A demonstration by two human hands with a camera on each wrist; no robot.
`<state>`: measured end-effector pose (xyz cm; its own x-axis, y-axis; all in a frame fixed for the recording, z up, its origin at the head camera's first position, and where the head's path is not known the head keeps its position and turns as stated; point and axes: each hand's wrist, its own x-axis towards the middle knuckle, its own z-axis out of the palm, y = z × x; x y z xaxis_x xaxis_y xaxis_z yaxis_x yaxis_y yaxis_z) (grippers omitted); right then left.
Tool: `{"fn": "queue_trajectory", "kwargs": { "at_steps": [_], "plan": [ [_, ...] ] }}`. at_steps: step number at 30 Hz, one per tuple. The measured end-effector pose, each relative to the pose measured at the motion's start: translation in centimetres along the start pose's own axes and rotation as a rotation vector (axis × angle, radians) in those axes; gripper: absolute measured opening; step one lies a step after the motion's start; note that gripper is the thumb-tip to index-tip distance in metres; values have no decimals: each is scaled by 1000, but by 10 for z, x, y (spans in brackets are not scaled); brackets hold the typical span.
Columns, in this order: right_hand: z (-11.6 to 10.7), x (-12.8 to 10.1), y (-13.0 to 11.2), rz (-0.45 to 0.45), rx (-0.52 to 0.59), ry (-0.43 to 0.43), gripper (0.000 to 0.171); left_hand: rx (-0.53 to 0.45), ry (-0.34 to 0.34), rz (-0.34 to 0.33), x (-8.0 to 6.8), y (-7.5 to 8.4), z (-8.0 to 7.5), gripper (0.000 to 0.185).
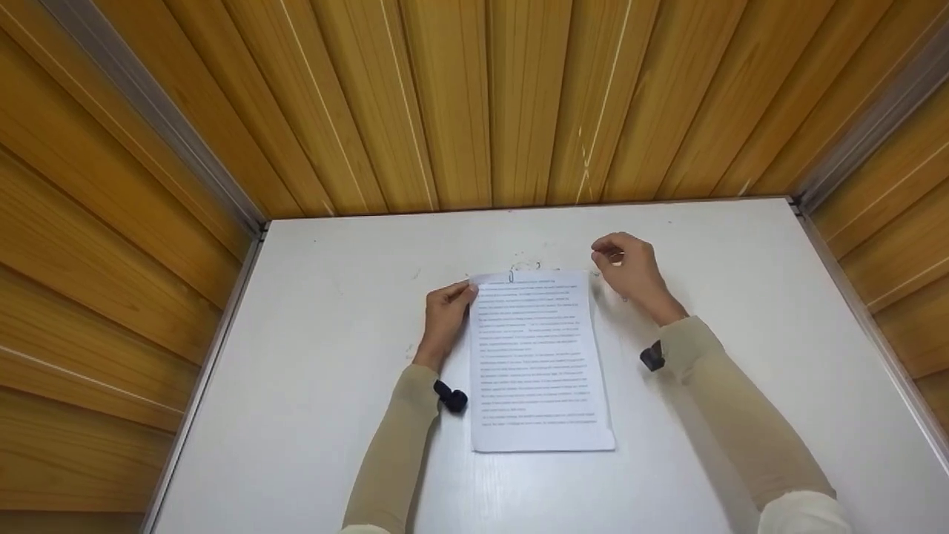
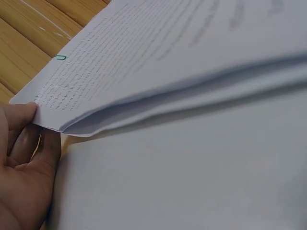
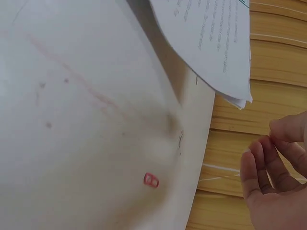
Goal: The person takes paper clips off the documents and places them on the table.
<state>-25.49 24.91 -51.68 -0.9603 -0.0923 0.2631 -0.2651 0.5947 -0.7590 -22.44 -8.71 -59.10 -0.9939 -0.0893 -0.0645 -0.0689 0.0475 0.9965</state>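
A stack of printed sheets [image 1: 537, 356] lies in the middle of the white table [image 1: 334, 334]. A green paper clip [image 1: 511, 277] sits on its far edge and also shows in the left wrist view [image 2: 60, 58]. My left hand [image 1: 448, 308] pinches the stack's far left corner, thumb [image 2: 19, 115] on top and fingers underneath, so the sheets [image 2: 168, 62] lift and fan apart. My right hand [image 1: 626, 267] hovers just beyond the far right corner [image 3: 211, 38]. Its fingers [image 3: 261, 167] are curled with thumb against fingertip, seemingly pinching a small pale paper clip.
A red paper clip [image 3: 151, 180] lies on the table near its far edge. A few loose clips [image 1: 537, 265] lie just beyond the stack. Wood-panelled walls [image 1: 474, 104] close the table in at the back and on both sides.
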Motion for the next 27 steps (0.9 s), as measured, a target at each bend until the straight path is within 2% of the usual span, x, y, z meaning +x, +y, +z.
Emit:
{"fn": "queue_trajectory", "kwargs": {
  "at_steps": [9, 20, 27],
  "plan": [
    [22, 7, -23, -88, -11, -70, 18, -22, 10, -12, -1, 1, 2, 34],
    [57, 4, -46, -194, -74, -165, 20, 8, 6, -6, -2, 2, 2, 35],
    [72, 6, -53, -227, -94, -186, 22, 5, 10, 8, -1, 1, 2, 35]
  ]
}}
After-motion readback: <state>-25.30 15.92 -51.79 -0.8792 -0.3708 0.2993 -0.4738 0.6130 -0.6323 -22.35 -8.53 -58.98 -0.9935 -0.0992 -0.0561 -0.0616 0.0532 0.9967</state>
